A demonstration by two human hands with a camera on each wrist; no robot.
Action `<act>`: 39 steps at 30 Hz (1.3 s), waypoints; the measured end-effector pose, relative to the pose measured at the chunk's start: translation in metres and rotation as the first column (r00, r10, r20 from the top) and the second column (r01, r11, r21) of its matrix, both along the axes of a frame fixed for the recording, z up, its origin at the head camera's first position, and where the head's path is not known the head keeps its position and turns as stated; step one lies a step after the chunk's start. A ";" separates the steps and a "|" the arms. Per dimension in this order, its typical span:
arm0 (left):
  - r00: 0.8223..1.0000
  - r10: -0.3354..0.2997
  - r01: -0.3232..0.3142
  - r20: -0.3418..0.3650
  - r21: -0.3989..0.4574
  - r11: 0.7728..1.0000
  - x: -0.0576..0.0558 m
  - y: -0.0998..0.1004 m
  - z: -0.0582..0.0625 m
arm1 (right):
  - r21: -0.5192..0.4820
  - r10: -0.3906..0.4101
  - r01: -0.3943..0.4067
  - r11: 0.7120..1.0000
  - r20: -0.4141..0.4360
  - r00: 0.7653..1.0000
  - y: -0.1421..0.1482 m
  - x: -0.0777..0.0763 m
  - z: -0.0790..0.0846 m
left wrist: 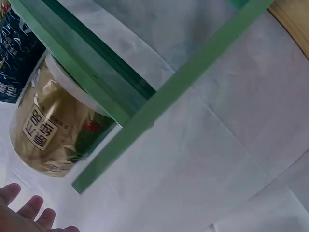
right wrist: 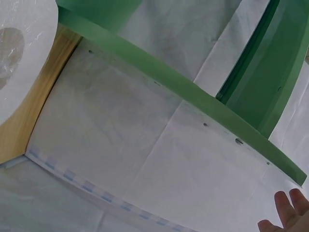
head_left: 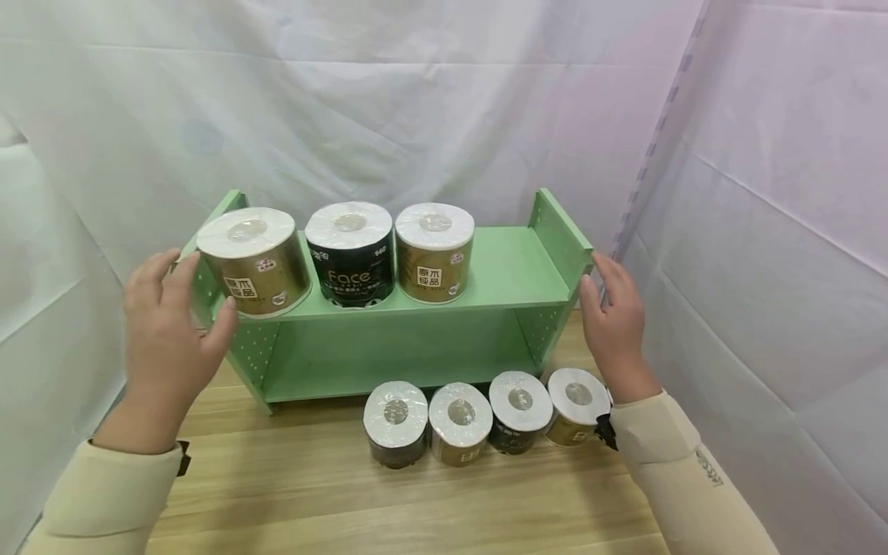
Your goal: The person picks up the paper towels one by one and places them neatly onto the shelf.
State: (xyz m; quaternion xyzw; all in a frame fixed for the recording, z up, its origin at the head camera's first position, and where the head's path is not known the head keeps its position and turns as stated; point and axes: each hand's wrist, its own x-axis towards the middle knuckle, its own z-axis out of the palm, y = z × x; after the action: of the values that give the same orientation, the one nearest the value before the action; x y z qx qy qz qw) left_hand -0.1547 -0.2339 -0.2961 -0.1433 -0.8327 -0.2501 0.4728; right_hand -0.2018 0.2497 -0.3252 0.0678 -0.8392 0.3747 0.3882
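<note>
Green shelf (head_left: 513, 270) holds three paper rolls (head_left: 350, 250).

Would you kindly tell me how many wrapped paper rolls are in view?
7: three on the green wooden shelf's top; four on the table in front. None appears hidden.

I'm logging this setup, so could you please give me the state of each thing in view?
green shelf: upright on the table, lower level bare
left gold roll: on the top level at its left end, upright, wrapped
black roll: top level, upright, wrapped
right gold roll: top level, upright, wrapped
four rolls: in a row on the table before the shelf
left hand: open, at the left gold roll
right hand: open, at the shelf's right side
</note>
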 end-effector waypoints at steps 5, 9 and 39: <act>0.994 0.036 -0.043 0.099 0.066 0.997 0.003 -0.010 -0.001 | 0.003 0.014 -0.014 1.000 -0.030 0.999 -0.004 0.003 -0.006; 0.982 0.057 -0.081 0.182 0.126 0.989 0.004 -0.016 0.000 | 0.016 0.010 -0.009 1.000 -0.086 0.996 -0.008 0.006 -0.011; 0.846 -0.118 -0.129 0.520 0.414 0.901 -0.033 -0.041 0.009 | 0.132 0.185 -0.173 0.976 -0.088 0.979 -0.043 0.023 -0.047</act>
State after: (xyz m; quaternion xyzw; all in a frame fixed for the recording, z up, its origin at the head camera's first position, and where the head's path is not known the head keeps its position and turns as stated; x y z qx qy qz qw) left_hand -0.1877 -0.2751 -0.2872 0.0429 -0.8543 -0.4572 0.2433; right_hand -0.1786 0.2068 -0.3725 0.1858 -0.8309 0.3516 0.3893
